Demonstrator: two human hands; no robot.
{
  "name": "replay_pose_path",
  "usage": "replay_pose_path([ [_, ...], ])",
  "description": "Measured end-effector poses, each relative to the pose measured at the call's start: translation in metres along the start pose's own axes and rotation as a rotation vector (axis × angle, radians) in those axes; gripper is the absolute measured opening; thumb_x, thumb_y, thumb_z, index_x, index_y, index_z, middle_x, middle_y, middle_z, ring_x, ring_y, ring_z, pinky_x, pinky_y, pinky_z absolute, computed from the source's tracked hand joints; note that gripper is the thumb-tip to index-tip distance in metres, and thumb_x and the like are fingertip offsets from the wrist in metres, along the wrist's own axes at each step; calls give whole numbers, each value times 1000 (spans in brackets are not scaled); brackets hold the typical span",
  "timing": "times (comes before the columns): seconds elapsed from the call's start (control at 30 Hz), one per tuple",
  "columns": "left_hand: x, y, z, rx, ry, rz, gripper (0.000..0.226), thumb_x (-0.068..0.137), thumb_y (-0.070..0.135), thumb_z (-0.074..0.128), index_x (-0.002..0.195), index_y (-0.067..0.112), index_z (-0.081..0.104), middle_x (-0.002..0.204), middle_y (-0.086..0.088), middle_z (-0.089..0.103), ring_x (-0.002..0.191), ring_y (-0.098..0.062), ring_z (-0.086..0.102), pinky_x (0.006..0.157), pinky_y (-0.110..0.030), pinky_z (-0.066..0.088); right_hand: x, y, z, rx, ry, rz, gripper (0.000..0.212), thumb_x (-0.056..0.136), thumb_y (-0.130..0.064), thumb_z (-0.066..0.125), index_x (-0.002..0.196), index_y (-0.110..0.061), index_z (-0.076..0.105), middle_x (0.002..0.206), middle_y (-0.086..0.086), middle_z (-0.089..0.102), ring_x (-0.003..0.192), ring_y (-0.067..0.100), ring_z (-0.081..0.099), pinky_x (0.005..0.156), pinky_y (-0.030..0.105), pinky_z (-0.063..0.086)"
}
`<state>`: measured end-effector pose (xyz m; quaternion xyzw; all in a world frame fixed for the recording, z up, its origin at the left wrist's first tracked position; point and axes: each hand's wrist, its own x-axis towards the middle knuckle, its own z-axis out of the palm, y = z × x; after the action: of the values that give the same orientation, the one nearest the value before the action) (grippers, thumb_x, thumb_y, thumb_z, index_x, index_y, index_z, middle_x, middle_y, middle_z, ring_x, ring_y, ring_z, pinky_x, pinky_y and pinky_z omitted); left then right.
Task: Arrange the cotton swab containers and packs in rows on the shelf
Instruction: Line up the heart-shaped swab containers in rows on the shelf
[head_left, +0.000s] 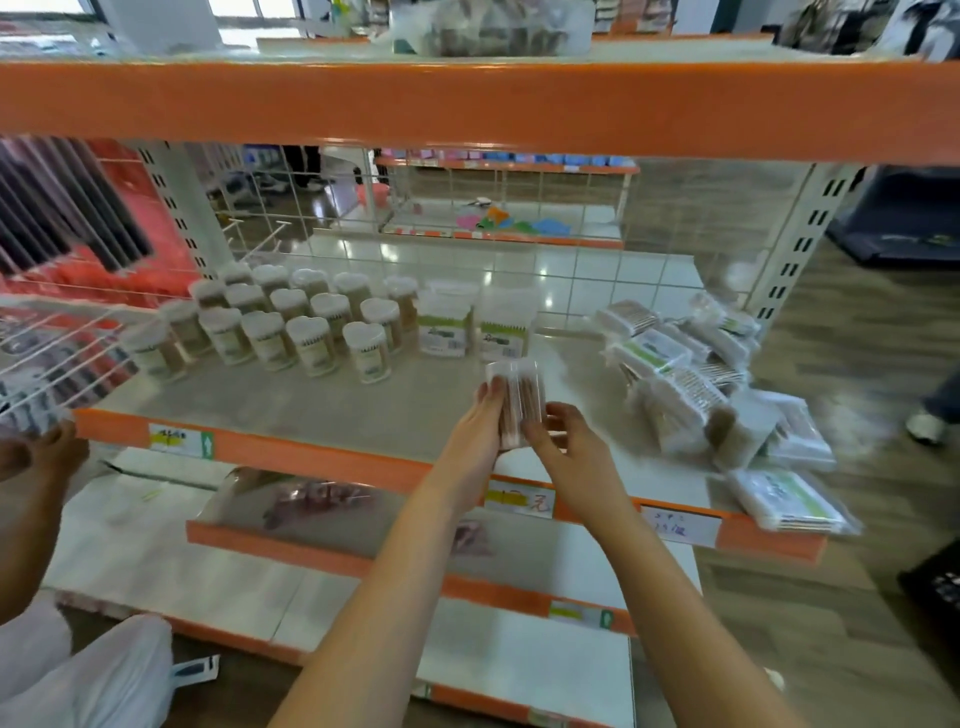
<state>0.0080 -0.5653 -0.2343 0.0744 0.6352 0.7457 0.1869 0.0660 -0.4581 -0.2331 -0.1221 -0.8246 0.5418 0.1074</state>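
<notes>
I hold a clear cotton swab container (519, 395) upright over the grey shelf (363, 410), near its front edge. My left hand (480, 421) grips its left side and my right hand (563, 441) pinches its lower right side. Several round swab jars with white lids (291, 322) stand in rows at the back left. To their right stand two taller clear containers with green labels (475, 325). A loose heap of flat swab packs (691, 374) lies at the right end of the shelf.
An orange shelf beam (467, 104) runs overhead. Another person's hand (36, 452) holds packs at the left edge. A white plastic bag (98, 675) sits bottom left. Lower orange-edged shelves (363, 551) lie below. One pack (789, 501) overhangs the shelf's right front corner.
</notes>
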Motion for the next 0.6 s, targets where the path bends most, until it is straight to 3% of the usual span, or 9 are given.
replay_pose_path([
  [0.1, 1, -3, 0, 21, -26, -1, 45, 96, 51, 34, 125, 21, 52, 121, -4, 63, 118, -17, 57, 110, -42, 36, 0, 1, 5, 29, 27, 32, 33, 96, -35, 50, 124, -17, 52, 97, -8, 60, 88, 7, 58, 69, 7, 42],
  [0.23, 6, -1, -10, 58, -57, 25, 46, 97, 51, 32, 126, 22, 54, 120, -3, 64, 114, -18, 59, 107, -44, 40, 2, 4, 8, 147, 26, 60, 24, 98, -32, 45, 117, -20, 53, 100, -2, 64, 92, 15, 63, 88, 33, 52],
  [0.33, 12, 9, -20, 48, -92, 48, 50, 89, 59, 37, 122, 28, 58, 119, -1, 65, 111, -18, 60, 102, -42, 44, 1, 2, 2, 428, -42, 154, 25, 102, -30, 36, 102, -19, 58, 98, 5, 67, 89, 15, 65, 83, 25, 53],
  [0.43, 18, 23, -27, 17, -178, 18, 57, 84, 58, 40, 129, 25, 53, 126, -3, 62, 115, -19, 58, 94, -36, 46, 2, 0, 1, 725, -169, 226, 35, 103, -27, 31, 104, -10, 62, 88, 10, 69, 82, 18, 67, 85, 33, 53],
  [0.6, 22, 34, -26, -24, -277, -25, 55, 86, 51, 40, 126, 17, 56, 129, -15, 58, 115, -24, 56, 97, -39, 45, 4, -4, 9, 870, -226, 264, 35, 103, -18, 30, 100, -8, 63, 78, 9, 71, 66, 17, 66, 72, 30, 57],
])
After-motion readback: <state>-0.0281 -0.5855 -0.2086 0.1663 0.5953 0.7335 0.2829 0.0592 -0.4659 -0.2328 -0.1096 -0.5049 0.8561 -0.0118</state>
